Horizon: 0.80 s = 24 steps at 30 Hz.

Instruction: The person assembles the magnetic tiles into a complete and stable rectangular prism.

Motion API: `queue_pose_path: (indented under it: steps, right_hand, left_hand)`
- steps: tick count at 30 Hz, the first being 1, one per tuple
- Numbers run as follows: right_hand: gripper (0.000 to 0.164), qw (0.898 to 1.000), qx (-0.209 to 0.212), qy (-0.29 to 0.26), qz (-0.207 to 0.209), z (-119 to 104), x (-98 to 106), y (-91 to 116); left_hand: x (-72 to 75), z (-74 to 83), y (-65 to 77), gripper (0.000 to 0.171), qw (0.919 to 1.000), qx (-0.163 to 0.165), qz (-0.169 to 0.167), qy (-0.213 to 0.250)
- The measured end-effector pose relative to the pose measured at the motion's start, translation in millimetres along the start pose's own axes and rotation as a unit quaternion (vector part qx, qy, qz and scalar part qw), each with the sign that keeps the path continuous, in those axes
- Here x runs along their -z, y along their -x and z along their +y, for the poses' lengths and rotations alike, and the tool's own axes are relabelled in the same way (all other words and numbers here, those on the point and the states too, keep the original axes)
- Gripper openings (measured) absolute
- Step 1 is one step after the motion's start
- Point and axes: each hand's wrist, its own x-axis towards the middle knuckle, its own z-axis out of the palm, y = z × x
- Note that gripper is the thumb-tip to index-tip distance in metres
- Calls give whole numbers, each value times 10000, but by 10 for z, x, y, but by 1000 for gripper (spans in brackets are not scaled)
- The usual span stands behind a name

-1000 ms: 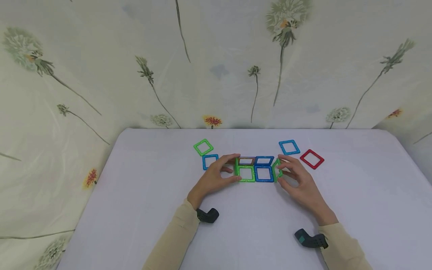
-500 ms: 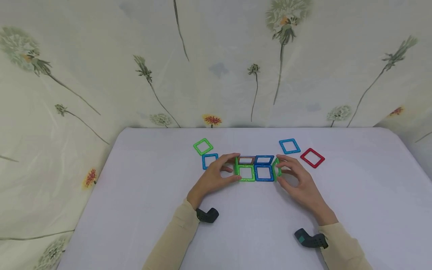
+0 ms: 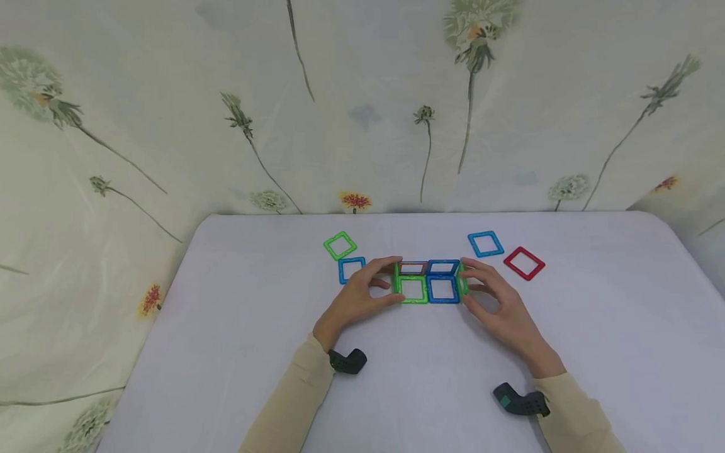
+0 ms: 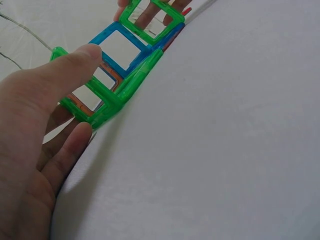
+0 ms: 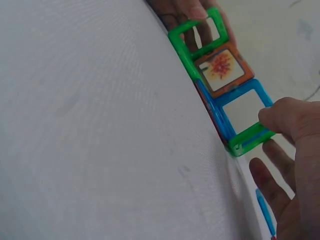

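The left end tile [image 3: 398,283] and right end tile [image 4: 169,32] were green, the back-left tile [image 5: 243,62] orange, the back-right tile [image 5: 237,92] blue, one loose tile [image 3: 533,256] red. Both sleeves [image 3: 291,396] were beige, the worktop [image 3: 419,377] pale lilac, the off-white backdrop [image 3: 362,69] printed with grey-green dandelions [image 3: 568,188].

Dim diffuse light, soft shadows, slight blur

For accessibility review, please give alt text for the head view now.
A person's left grip and right grip hold the green left wall and green right wall of a frame structure, with a green floor square, blue floor square, brown back wall and blue back wall. Four loose squares lie nearby on the white table.
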Motion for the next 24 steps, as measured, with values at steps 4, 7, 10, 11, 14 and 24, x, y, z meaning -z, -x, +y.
queue_pose_path:
  steps: [4, 7, 10, 11, 14, 24]
  right_hand:
    - [48, 10000, 65, 61, -6, 14, -16, 9]
    - [48, 9999, 96, 88, 1, 18, -17, 12]
    - [49, 10000, -22, 50, -27, 9, -9, 12]
    - [49, 10000, -65, 26, -39, 5, -6, 11]
    - [49, 9999, -108, 28, -62, -4, -1, 14]
    - [50, 9990, -61, 222, 395, 325, -16, 54]
  left_hand:
    - [1, -13, 8, 70, 10000, -47, 13, -4]
    - [3, -15, 4, 70, 10000, -87, 7, 41]
    - [6, -4, -4, 70, 10000, -44, 3, 23]
    - [7, 2, -7, 69, 10000, -24, 2, 9]
    - [9, 13, -8, 69, 10000, 17, 10, -34]
    - [-2, -30, -11, 69, 10000, -84, 25, 23]
